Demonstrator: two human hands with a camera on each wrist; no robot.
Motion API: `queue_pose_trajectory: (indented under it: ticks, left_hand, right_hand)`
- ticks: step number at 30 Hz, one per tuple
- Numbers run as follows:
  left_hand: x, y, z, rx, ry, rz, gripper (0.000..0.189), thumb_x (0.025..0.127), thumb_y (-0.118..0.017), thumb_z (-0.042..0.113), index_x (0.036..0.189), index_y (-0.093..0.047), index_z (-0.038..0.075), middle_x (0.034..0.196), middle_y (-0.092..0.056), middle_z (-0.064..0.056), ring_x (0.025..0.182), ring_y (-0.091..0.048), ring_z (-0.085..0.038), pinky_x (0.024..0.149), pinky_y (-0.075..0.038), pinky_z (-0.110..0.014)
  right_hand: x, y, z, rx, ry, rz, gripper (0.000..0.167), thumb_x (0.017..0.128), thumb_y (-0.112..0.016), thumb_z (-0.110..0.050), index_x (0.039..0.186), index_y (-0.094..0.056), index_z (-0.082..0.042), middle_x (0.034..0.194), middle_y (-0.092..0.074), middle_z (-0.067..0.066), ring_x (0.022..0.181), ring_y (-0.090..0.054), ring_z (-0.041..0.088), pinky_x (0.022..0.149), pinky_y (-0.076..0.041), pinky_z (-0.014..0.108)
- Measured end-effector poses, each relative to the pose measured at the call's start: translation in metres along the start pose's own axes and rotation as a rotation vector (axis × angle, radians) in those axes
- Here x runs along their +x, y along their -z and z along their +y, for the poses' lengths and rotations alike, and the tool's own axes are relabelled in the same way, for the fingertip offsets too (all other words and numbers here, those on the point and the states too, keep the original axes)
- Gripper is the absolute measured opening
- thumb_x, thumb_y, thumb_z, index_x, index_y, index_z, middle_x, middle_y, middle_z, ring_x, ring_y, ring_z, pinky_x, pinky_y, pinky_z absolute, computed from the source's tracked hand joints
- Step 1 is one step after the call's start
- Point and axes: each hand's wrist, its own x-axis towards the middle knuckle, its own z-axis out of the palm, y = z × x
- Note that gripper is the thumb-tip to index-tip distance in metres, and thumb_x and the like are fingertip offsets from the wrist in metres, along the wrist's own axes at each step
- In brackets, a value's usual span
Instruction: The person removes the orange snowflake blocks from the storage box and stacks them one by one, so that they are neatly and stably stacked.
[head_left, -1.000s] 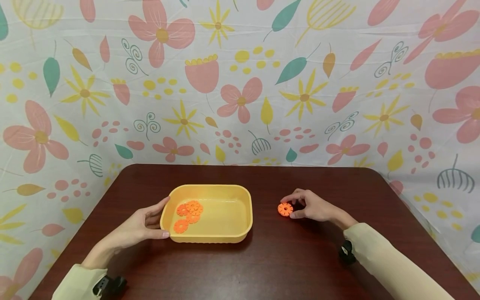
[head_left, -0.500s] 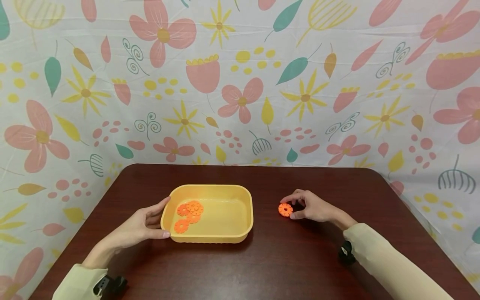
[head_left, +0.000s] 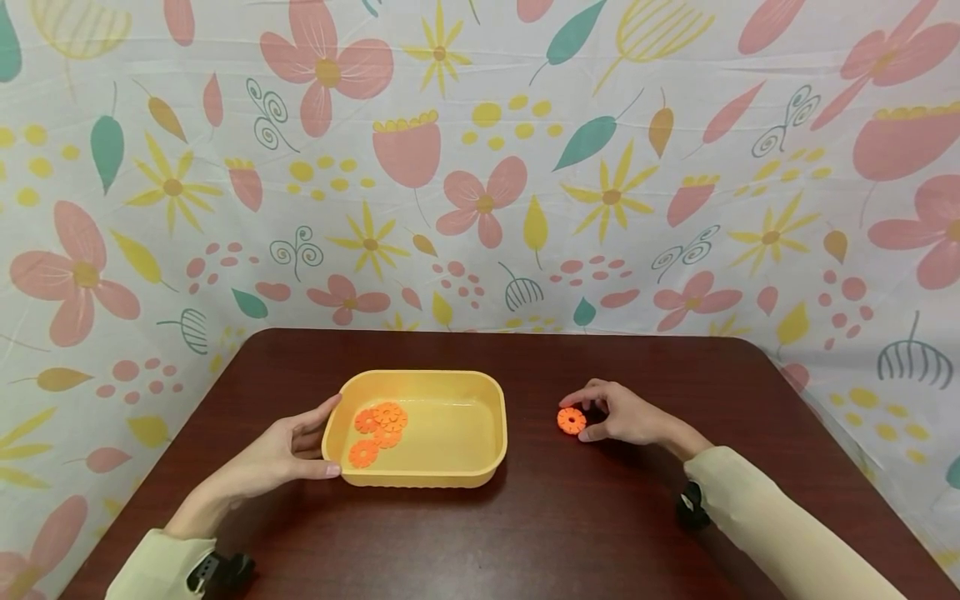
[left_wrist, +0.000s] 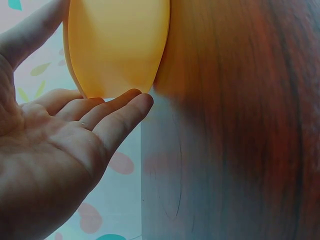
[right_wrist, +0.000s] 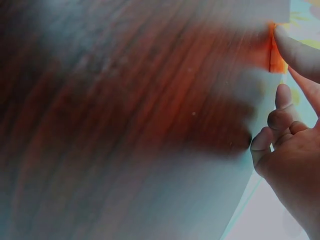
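So the right hand (head_left: 628,414) has a thumb-and-finger pinch on the orange disc (head_left: 566,423), by its edge, over to the right of the yellow tray (head_left: 420,480) and apart from it. That grip's only about as wide as the disc. Can't tell whether the disc is touching the worktop (head_left: 480,542), or if it's one piece or a couple stacked.

Left hand (head_left: 273,450) has the tray's left end in a wide grip, thumb near the front corner, fingers toward the back one. The loose discs (head_left: 387,417) sit in the left part of the tray, some overlapping.

My advice: keep the pinch light but square, thumb and finger on opposite sides of the rim. It's notched and looks thin, so an off-centre squeeze would probably twist it or pop it out. Go easy with the left too: steady the tray, don't tip it, or I reckon those discs slide.
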Motion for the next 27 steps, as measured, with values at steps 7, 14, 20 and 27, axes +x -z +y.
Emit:
queue_pose_trajectory:
  ticks: [7, 14, 20, 27]
  left_hand:
    - [-0.0014, 0.0009, 0.0020, -0.004, -0.020, -0.008, 0.101, 0.093, -0.082, 0.009, 0.168, -0.014, 0.002, 0.170, -0.018, -0.028, 0.144, -0.042, -0.050, 0.096, -0.057, -0.034]
    - [-0.0012, 0.0008, 0.0024, -0.005, -0.022, -0.006, 0.102, 0.092, -0.082, 0.008, 0.168, -0.015, 0.003, 0.170, -0.019, -0.027, 0.143, -0.043, -0.048, 0.096, -0.057, -0.034]
    - [-0.0015, 0.0014, 0.0021, -0.001, -0.035, -0.010, 0.101, 0.093, -0.082, 0.009, 0.168, -0.015, 0.002, 0.170, -0.018, -0.028, 0.143, -0.042, -0.050, 0.096, -0.057, -0.034]
    - [-0.0010, 0.0010, 0.0014, 0.001, -0.023, -0.005, 0.102, 0.093, -0.082, 0.009, 0.168, -0.015, 0.002, 0.170, -0.020, -0.028, 0.142, -0.044, -0.049, 0.096, -0.057, -0.034]
  right_hand:
    - [0.0018, -0.0005, -0.0010, -0.016, 0.017, -0.004, 0.049, 0.084, -0.089, -0.010, 0.131, -0.074, -0.009, 0.108, -0.060, 0.006, 0.095, -0.047, 0.029, 0.078, -0.039, 0.036]
    - [0.0019, -0.0011, -0.0014, -0.029, 0.020, -0.001, 0.048, 0.084, -0.089, -0.011, 0.130, -0.075, -0.010, 0.108, -0.060, 0.005, 0.096, -0.048, 0.028, 0.078, -0.039, 0.036]
    - [0.0016, -0.0012, -0.0014, -0.030, 0.020, 0.002, 0.047, 0.084, -0.089, -0.011, 0.129, -0.075, -0.010, 0.107, -0.060, 0.005, 0.095, -0.048, 0.029, 0.077, -0.038, 0.035]
    - [0.0029, -0.0018, 0.0006, -0.036, 0.027, 0.000, 0.046, 0.084, -0.089, -0.010, 0.129, -0.075, -0.010, 0.107, -0.060, 0.005, 0.094, -0.048, 0.029, 0.077, -0.038, 0.035]
